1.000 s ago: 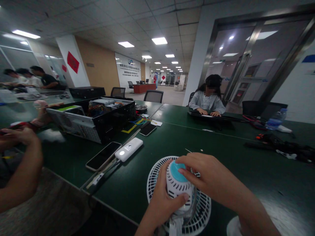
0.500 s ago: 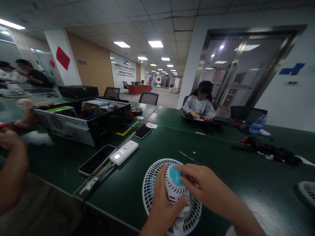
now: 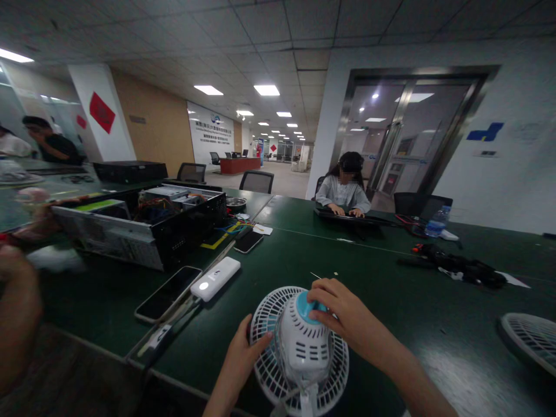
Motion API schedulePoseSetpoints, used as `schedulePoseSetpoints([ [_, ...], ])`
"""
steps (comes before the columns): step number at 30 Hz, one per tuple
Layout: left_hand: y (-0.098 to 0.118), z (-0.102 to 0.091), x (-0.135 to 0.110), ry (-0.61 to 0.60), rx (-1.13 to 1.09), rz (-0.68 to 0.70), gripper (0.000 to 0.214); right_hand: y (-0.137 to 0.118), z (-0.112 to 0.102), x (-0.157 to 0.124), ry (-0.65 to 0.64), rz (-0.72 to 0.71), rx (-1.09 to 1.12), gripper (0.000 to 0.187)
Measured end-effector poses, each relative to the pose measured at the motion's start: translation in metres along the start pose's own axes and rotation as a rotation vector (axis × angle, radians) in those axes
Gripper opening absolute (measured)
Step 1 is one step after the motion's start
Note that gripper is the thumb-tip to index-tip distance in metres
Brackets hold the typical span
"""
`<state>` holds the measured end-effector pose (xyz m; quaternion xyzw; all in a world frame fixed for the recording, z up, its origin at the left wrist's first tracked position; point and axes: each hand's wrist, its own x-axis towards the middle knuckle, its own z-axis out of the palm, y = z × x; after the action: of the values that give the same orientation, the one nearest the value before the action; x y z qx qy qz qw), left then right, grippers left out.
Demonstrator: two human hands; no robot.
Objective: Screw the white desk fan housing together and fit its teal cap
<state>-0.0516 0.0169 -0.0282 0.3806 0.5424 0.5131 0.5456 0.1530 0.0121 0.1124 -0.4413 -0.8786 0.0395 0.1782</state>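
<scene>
right hand curled tight over the smooth teal cap of a slotted white plastic fan housing, left hand spread loosely against the round ribbed grille.

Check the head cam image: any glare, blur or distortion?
Head view: the ceiling lights burn out and leave a sheen on the green table at lower right; wide-angle bending stretches the room toward the edges; another person's hand at left is blurred, while the white desk fan stays fairly sharp.
</scene>
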Motion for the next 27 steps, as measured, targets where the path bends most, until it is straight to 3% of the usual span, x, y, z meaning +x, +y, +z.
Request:
schedulePoseSetpoints([
  [3,-0.001,0.004,-0.002,0.0,-0.083,-0.038,0.06,0.007,0.013,-0.006,0.116,-0.019,-0.087,0.004],
  [7,-0.011,0.022,-0.015,0.045,-0.211,-0.06,0.058,0.017,0.024,-0.026,0.359,-0.009,-0.141,0.025],
  [11,-0.023,0.056,-0.039,0.011,-0.327,-0.108,0.065,0.026,0.016,-0.059,0.498,0.026,-0.16,0.03],
  [14,-0.022,0.083,-0.057,-0.017,-0.406,-0.114,0.06,0.037,0.001,-0.094,0.521,0.096,-0.176,0.027],
  [16,-0.013,0.101,-0.065,-0.047,-0.32,-0.006,0.048,0.049,-0.009,-0.123,0.514,0.169,-0.17,0.026],
  [18,0.0,0.12,-0.069,-0.097,-0.085,0.21,0.032,0.068,-0.014,-0.154,0.541,0.266,-0.159,0.028],
  [20,0.014,0.143,-0.068,-0.139,0.009,0.301,0.028,0.092,-0.011,-0.182,0.593,0.388,-0.16,0.031],
  [23,0.029,0.185,-0.06,-0.233,0.147,0.417,0.028,0.132,0.006,-0.213,0.691,0.599,-0.193,0.037],
  [27,0.03,0.245,-0.047,-0.383,0.351,0.614,0.039,0.18,0.034,-0.237,0.675,0.733,-0.237,0.035],
])
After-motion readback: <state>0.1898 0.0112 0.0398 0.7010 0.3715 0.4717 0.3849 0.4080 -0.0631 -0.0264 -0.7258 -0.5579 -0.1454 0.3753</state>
